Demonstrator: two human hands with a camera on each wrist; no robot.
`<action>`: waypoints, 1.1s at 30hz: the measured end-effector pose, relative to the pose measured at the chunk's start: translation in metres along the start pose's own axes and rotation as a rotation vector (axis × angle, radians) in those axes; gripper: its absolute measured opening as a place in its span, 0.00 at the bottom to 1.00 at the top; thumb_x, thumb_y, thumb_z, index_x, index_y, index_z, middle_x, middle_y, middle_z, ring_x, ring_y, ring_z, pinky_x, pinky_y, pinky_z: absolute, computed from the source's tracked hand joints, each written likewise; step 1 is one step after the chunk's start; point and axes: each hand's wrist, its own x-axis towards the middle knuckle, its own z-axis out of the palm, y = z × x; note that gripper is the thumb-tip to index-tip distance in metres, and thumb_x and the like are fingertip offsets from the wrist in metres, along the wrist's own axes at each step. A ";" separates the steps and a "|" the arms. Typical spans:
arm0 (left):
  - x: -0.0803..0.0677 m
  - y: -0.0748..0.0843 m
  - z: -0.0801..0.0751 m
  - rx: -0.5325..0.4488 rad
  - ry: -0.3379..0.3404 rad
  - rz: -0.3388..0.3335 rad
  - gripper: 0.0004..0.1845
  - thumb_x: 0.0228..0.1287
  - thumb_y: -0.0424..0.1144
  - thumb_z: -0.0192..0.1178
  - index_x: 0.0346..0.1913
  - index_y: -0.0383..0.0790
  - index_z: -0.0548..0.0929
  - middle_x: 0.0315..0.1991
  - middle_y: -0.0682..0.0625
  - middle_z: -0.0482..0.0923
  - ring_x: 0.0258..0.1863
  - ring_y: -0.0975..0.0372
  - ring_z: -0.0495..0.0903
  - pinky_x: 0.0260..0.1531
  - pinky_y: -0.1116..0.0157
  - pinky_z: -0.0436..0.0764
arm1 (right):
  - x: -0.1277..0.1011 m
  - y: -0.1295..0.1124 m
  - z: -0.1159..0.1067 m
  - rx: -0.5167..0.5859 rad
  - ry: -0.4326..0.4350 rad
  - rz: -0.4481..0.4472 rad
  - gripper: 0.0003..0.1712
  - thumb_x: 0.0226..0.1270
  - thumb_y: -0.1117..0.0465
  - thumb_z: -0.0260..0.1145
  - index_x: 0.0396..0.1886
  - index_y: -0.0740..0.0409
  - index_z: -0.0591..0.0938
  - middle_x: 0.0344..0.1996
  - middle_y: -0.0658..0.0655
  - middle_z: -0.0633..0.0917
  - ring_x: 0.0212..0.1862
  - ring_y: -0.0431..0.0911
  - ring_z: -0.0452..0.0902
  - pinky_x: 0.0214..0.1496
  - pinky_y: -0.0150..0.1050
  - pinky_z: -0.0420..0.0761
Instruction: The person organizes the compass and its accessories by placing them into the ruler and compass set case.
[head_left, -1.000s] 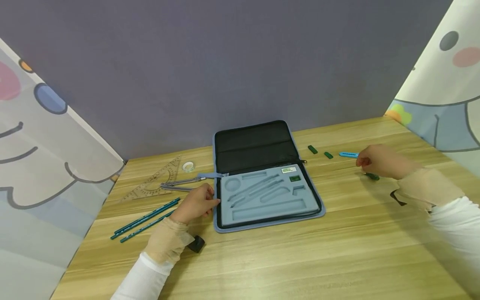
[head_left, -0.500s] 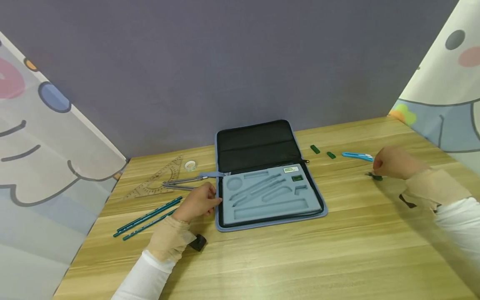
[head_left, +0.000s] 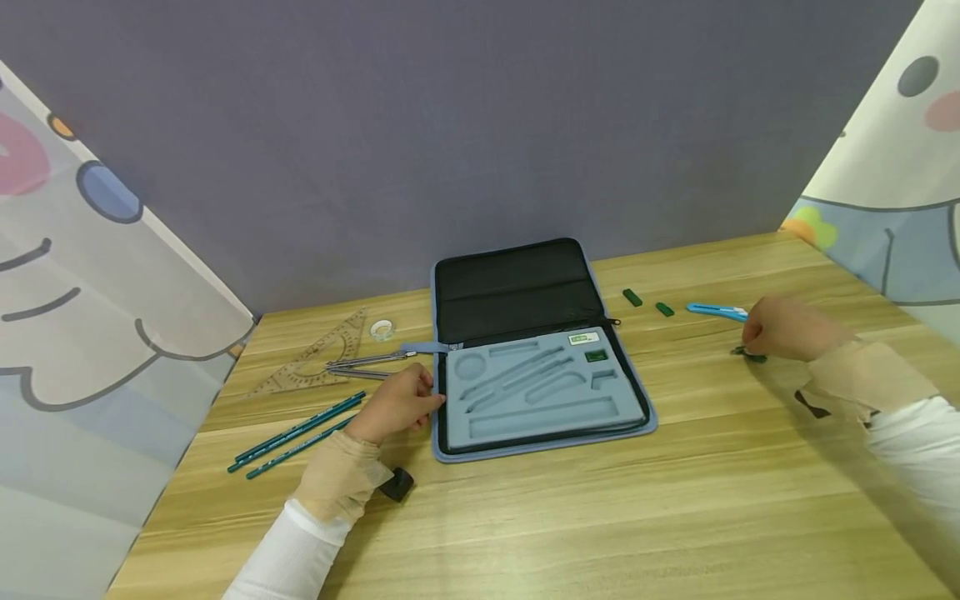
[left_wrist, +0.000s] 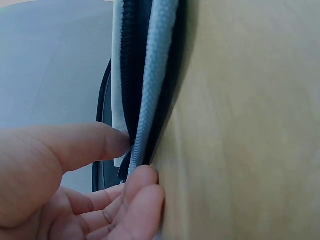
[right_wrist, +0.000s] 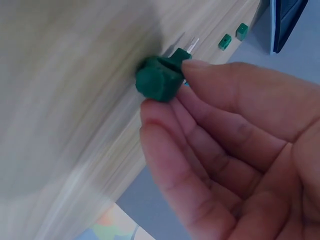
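My left hand [head_left: 401, 404] pinches the left border of an open zip case [head_left: 647, 425]. In the left wrist view the thumb lies on the inner side of the zipper edge [left_wrist: 155, 65], the fingers on its outer side. The case holds a light blue tray [head_left: 495, 404] with shaped hollows, a white eraser [head_left: 582, 339] and a small green block [head_left: 596, 356]. My right hand [head_left: 795, 329] holds a green knob-like piece with a thin metal tip [right_wrist: 159, 80] between thumb and fingers, close over the wood. A light blue utility knife [head_left: 712, 311] lies just beyond that hand.
Two small green blocks, the nearer one [head_left: 664, 309] beside the other [head_left: 632, 297], lie right of the case. To its left are a compass [head_left: 367, 362], a clear set square [head_left: 300, 367], a tape roll [head_left: 382, 329] and teal pencils [head_left: 292, 437]. A grey partition [head_left: 480, 125] stands behind.
My right hand has moved right, off the utility knife's end, then slightly down onto the green piece, which it now pinches. The left hand keeps its grip on the case border.
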 end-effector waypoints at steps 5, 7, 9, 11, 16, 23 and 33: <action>0.001 0.000 0.000 -0.004 -0.001 -0.002 0.11 0.65 0.34 0.59 0.45 0.32 0.71 0.24 0.47 0.77 0.17 0.61 0.76 0.21 0.65 0.78 | 0.005 -0.010 0.001 -0.024 -0.001 -0.016 0.04 0.49 0.67 0.66 0.19 0.57 0.82 0.22 0.49 0.76 0.26 0.43 0.66 0.26 0.37 0.69; 0.001 0.000 0.000 -0.008 -0.001 -0.003 0.11 0.64 0.34 0.59 0.45 0.32 0.71 0.25 0.46 0.76 0.17 0.61 0.76 0.21 0.65 0.78 | 0.007 -0.015 0.001 -0.012 -0.008 -0.032 0.05 0.50 0.68 0.66 0.18 0.57 0.81 0.20 0.48 0.75 0.24 0.43 0.66 0.26 0.37 0.68; 0.001 0.000 0.001 -0.014 -0.002 -0.005 0.11 0.64 0.34 0.59 0.45 0.32 0.71 0.25 0.46 0.76 0.17 0.60 0.76 0.21 0.65 0.78 | 0.009 -0.022 0.001 0.003 -0.019 -0.050 0.07 0.51 0.69 0.65 0.17 0.56 0.80 0.18 0.46 0.73 0.23 0.42 0.64 0.25 0.36 0.66; 0.001 0.001 0.000 -0.017 -0.001 -0.007 0.11 0.64 0.34 0.59 0.45 0.32 0.71 0.25 0.46 0.76 0.18 0.60 0.76 0.21 0.65 0.78 | 0.011 -0.028 0.000 0.005 -0.022 -0.074 0.07 0.52 0.69 0.65 0.18 0.56 0.80 0.17 0.46 0.73 0.22 0.42 0.64 0.25 0.36 0.66; 0.001 0.001 0.000 -0.019 0.000 -0.005 0.11 0.65 0.34 0.59 0.45 0.32 0.71 0.25 0.46 0.76 0.17 0.60 0.75 0.20 0.64 0.77 | 0.017 -0.044 0.000 -0.001 -0.012 -0.128 0.06 0.53 0.69 0.65 0.21 0.56 0.82 0.19 0.45 0.76 0.23 0.41 0.66 0.26 0.37 0.69; 0.000 0.001 0.000 -0.017 -0.001 -0.008 0.11 0.65 0.34 0.59 0.45 0.32 0.71 0.25 0.46 0.76 0.17 0.60 0.75 0.21 0.65 0.77 | 0.022 -0.065 0.001 0.037 -0.004 -0.166 0.01 0.54 0.69 0.68 0.28 0.62 0.85 0.27 0.51 0.84 0.29 0.44 0.79 0.31 0.43 0.79; 0.000 0.002 0.001 -0.011 0.008 -0.004 0.12 0.64 0.34 0.60 0.45 0.32 0.72 0.26 0.46 0.76 0.17 0.60 0.76 0.20 0.64 0.77 | 0.029 -0.092 0.006 0.077 0.016 -0.279 0.04 0.54 0.72 0.67 0.30 0.63 0.85 0.29 0.53 0.85 0.32 0.46 0.80 0.35 0.43 0.81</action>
